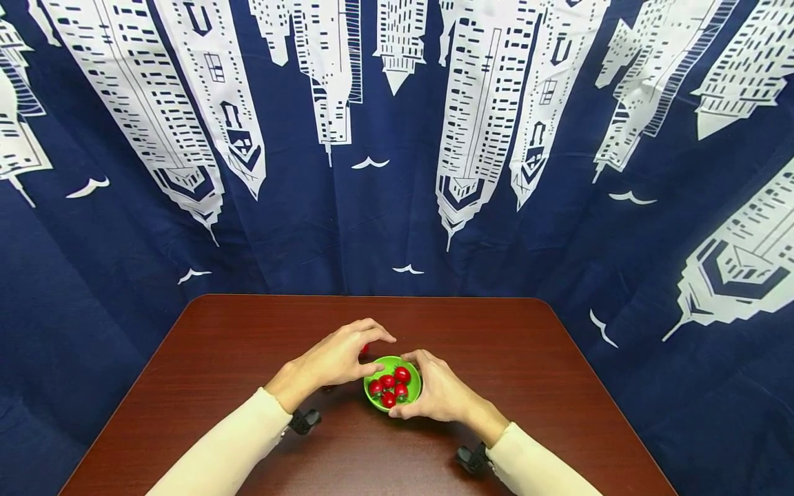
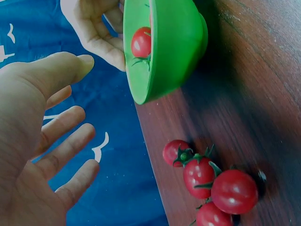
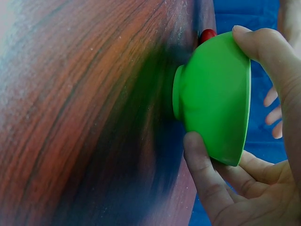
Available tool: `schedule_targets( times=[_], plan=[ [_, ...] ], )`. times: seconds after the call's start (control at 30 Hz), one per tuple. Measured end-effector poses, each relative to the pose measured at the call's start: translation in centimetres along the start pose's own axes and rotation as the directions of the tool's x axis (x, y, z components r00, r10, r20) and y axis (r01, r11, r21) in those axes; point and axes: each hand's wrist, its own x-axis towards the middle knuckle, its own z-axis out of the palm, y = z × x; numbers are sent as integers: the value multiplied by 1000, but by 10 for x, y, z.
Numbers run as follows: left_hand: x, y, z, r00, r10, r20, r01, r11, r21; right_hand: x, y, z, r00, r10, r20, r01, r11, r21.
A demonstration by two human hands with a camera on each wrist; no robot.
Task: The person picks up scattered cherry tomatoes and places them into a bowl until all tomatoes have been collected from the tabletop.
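Observation:
A green bowl with several cherry tomatoes in it is close over the table. My right hand grips the bowl from its right side, thumb at the near rim and fingers round the far side; in the right wrist view, fingertips lie against the outer wall. At the bowl's left, my left hand holds nothing, its fingers spread and loosely bent. The left thumb overlaps the rim in the head view, but a gap shows between them in the left wrist view. Several loose tomatoes lie on the table beside the left hand, mostly hidden by it in the head view.
The brown wooden table has rounded far corners. Behind it hangs a dark blue curtain printed with white buildings. Both forearms, in cream sleeves, reach in from the near edge, and each wrist wears a small black camera.

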Motion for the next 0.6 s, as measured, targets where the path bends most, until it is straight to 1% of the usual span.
schedule_targets(
  times=[0.17, 0.27, 0.43, 0.6],
  plan=[
    [-6, -5, -2, 1000, -22, -16, 22, 1000, 21, 0, 0, 0, 1000, 3, 1, -3, 1000, -4],
    [-11, -9, -4, 999, -41, -22, 42, 999, 18, 0, 0, 0, 1000, 7, 4, -7, 1000, -4],
    [-22, -16, -9, 997, -63, -36, 64, 998, 6, 0, -1, -1, 1000, 6, 4, -6, 1000, 3],
    [-33, -25, -12, 994, -97, -46, 98, 995, 23, -1, -1, -1, 1000, -3, 0, 3, 1000, 28]
  ],
)
